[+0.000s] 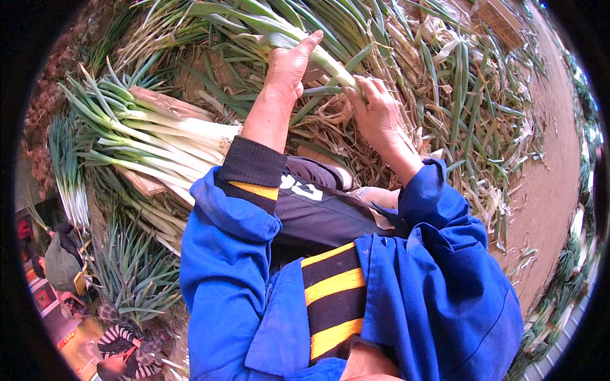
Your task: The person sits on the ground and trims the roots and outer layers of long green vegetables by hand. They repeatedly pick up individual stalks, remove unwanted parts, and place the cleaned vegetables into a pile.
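Observation:
A large green onion lies slantwise between my hands, its leaves toward the top of the view. My left hand grips it where the green leaves meet the stalk, thumb stretched along it. The fingers of my right hand pinch the pale lower end, and they hide its tip. Left of my knees lies a stack of clean white-stalked green onions, roots toward me, on what looks like cardboard. Under my hands is a litter of dry peeled leaves.
Untrimmed green onions lie at the top. Stripped leaves cover the ground to the right, beside a bare dirt strip. Leafy bunches stand at lower left, near two other people. A brown box sits at top right.

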The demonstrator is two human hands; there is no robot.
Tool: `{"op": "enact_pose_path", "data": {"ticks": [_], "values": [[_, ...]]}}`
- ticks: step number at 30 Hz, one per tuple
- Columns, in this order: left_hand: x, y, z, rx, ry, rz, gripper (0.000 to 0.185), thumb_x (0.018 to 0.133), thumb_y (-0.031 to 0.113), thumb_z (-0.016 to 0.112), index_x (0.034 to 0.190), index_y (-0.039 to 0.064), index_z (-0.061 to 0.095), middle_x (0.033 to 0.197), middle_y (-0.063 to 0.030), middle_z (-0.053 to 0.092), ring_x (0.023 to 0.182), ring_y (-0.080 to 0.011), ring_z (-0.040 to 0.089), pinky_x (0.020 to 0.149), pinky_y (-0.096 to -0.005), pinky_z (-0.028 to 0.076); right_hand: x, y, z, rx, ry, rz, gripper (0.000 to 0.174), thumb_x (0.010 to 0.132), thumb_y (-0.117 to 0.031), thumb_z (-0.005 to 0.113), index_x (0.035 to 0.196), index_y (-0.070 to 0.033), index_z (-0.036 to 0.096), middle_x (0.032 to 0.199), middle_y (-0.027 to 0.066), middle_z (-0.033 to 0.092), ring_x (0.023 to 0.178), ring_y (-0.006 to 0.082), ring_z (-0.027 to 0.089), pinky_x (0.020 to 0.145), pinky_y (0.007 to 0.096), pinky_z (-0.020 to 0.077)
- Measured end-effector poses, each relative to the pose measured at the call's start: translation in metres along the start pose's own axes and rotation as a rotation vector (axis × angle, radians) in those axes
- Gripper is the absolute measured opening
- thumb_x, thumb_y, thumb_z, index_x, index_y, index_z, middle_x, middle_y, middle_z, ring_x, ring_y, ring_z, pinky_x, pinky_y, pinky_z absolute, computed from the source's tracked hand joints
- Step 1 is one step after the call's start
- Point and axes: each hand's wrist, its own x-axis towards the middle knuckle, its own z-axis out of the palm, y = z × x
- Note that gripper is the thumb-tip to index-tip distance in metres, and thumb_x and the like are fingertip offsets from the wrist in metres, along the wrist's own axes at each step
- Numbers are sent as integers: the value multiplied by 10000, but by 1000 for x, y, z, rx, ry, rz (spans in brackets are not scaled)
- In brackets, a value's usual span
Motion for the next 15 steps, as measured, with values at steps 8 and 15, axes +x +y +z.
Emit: {"op": "enact_pose_path", "data": {"ticks": [8, 15], "values": [[-2, -9, -5, -128, -94, 21, 212, 790, 60, 655, 985, -6, 608, 917, -77, 620, 792, -184, 633, 664, -357, 584, 7, 18, 12, 54, -28, 58, 224, 903, -243, 504, 844, -35, 563, 776, 177, 576, 691, 360, 574, 595, 431, 442], [-9, -4, -7, -214, -313, -24, 223, 829, 69, 609, 1035, 1, 560, 940, -86, 614, 837, -202, 627, 705, -396, 576, 16, 37, 11, 356, -127, 279, 312, 902, -303, 537, 838, -10, 625, 675, 170, 592, 582, 253, 558, 564, 351, 437]]}}
